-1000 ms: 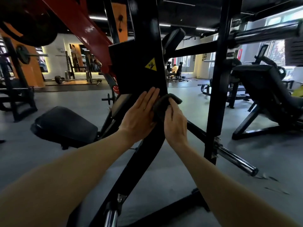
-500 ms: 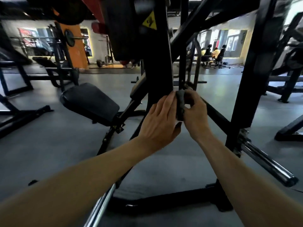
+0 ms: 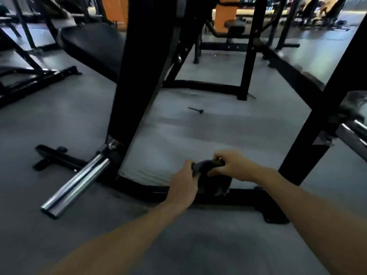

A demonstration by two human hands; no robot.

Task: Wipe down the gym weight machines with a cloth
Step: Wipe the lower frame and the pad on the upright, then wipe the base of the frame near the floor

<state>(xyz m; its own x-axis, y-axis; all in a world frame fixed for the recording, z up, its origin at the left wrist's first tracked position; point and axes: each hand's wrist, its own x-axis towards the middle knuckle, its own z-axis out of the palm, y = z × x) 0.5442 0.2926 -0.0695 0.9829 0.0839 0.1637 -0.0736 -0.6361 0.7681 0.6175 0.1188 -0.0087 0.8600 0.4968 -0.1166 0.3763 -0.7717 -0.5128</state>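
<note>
- We hold a dark grey, crumpled fabric cloth (image 3: 208, 171) between both hands, low in the view at about five o'clock from the picture's centre, just above the black steel floor bar (image 3: 241, 197) of the weight machine's base.
- Our left hand (image 3: 183, 185) has its fingers curled round the cloth's left end; our right hand (image 3: 233, 164) pinches the upper right edge, fingers bent over it. Neither hand is spread flat.
- The cloth hangs bunched between the two grips, its loose lower part drooping towards the floor bar. Blur keeps us from telling whether it touches the bar.
- The relation that matters: the floor bar lies directly under the cloth, at six o'clock from it, and its long axis runs from nine to three o'clock across the view, roughly parallel to the line between our hands.
- Both hands sit about equally near the bar; the left is slightly lower, so we judge it the closer one.
- The broad black upright post (image 3: 143, 76) rises at about eleven o'clock from the cloth, with a chrome round weight peg (image 3: 77, 185) jutting from its foot towards eight o'clock.
- A second black upright (image 3: 321, 120) stands at two o'clock from the right hand.
- A small black pin (image 3: 196, 110) lies on the grey floor at twelve o'clock, well apart from the cloth.
- We judge the cloth is being regathered before a wipe along the low frame.
</note>
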